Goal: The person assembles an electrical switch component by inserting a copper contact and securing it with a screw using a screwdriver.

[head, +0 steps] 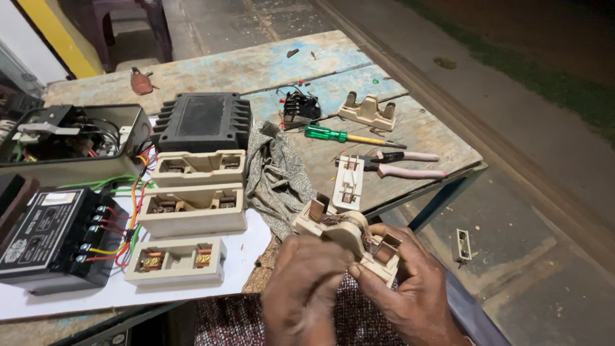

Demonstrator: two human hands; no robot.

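Both my hands hold one cream ceramic fuse carrier [343, 232] with copper contacts, low in the middle of the view, just off the table's near edge. My left hand [307, 288] pinches it at the underside with bent fingers. My right hand [403, 285] grips its right end, thumb and forefinger close to a contact. Behind it a second cream fuse carrier [349, 182] lies flat on the wooden table [256, 67].
Three cream fuse bases [192, 205] lie in a column on a white board [246, 247], beside a grey cloth [275, 176]. Black relay unit [54, 234] with coloured wires at left, open metal box [70, 141], black finned block [202, 118]. Green-handled screwdriver [349, 136], pink-handled pliers [400, 163], another cream base [367, 110].
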